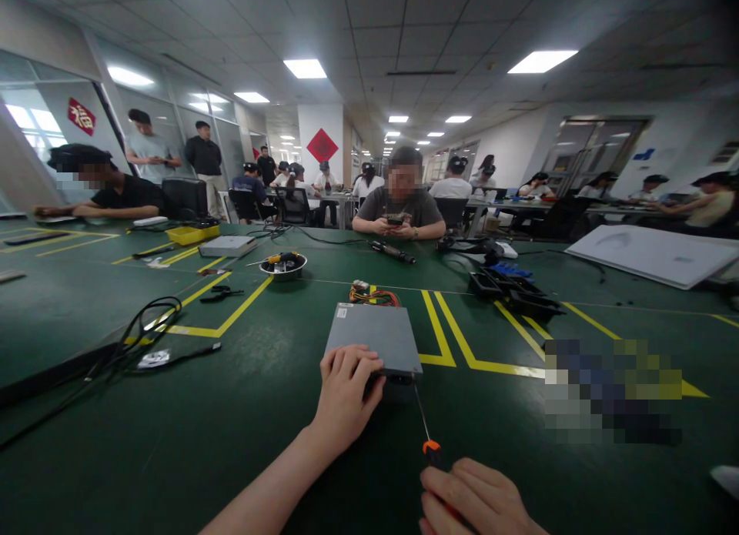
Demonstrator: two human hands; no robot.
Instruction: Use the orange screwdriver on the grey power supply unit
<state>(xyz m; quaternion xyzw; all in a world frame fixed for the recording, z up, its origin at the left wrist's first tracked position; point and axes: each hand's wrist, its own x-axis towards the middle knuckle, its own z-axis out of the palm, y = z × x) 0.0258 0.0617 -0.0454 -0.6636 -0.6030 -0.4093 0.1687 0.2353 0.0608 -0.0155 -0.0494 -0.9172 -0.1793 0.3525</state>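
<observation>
Sheet metal, stiff and probably hefty, made the grey power supply box [374, 338] best held by its near edge. It lay flat on the green table [173, 443]. My left hand [345, 394] pressed that corner; my right hand [476, 500] clenched the screwdriver [428, 435].

left hand [345, 396] flat, fingers curled | right hand [476, 500] fisted (grip closed)
</observation>
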